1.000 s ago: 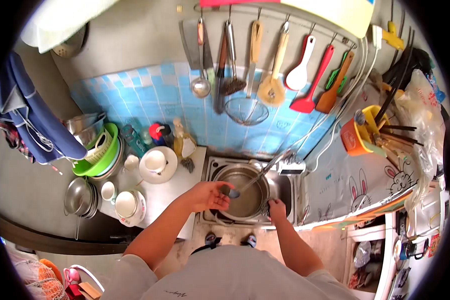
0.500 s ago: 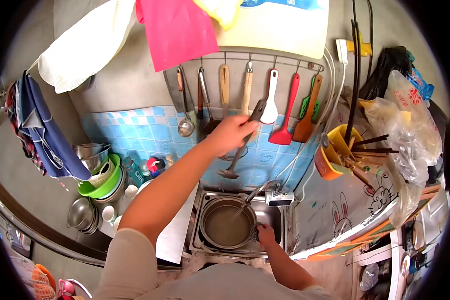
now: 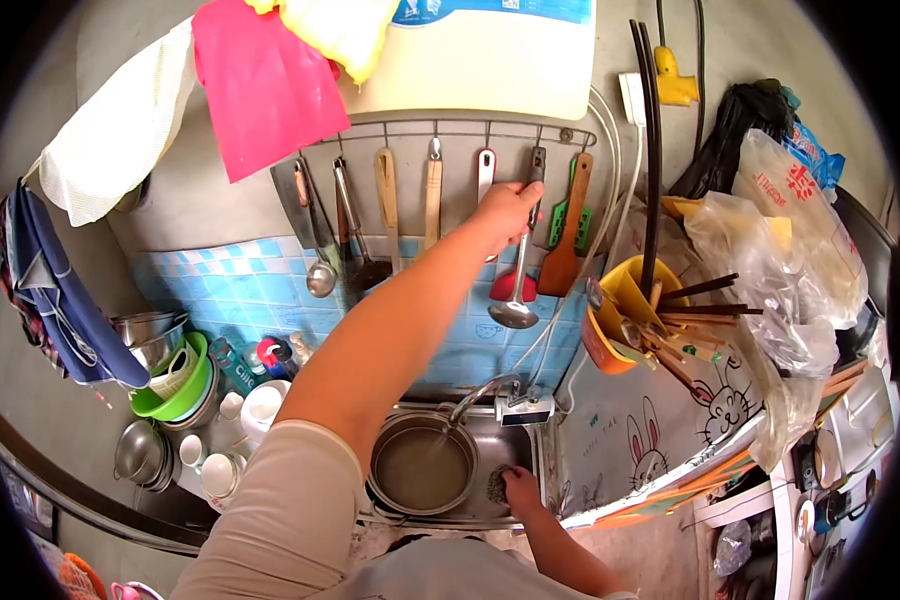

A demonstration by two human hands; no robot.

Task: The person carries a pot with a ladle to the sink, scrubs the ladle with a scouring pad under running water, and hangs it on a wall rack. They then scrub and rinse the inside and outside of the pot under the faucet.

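My left hand (image 3: 510,212) is closed around the dark handle of a metal ladle (image 3: 513,314), raised to the hanging rail (image 3: 450,128). The ladle hangs bowl down in front of a red spatula (image 3: 500,288); whether it is on a hook I cannot tell. My forearm and hand partly cover a white-handled utensil (image 3: 486,165). Down in the sink (image 3: 492,452), my right hand (image 3: 522,492) grips a grey mesh scrubber (image 3: 497,485), just right of a round metal pot (image 3: 378,468). Cloudy water stands in the pot, under the running faucet (image 3: 482,390).
More utensils hang along the rail, including a brown spatula (image 3: 566,235) and a small ladle (image 3: 321,278). To the right stands a yellow-orange holder (image 3: 610,335) of chopsticks, beside plastic bags (image 3: 770,270). White bowls (image 3: 220,474) and a green basin (image 3: 185,398) sit left.
My left hand has carried the ladle up and right to the rail, now nearly vertical. My right hand with the scrubber sits farther from the pot's rim. The camera view has shifted.
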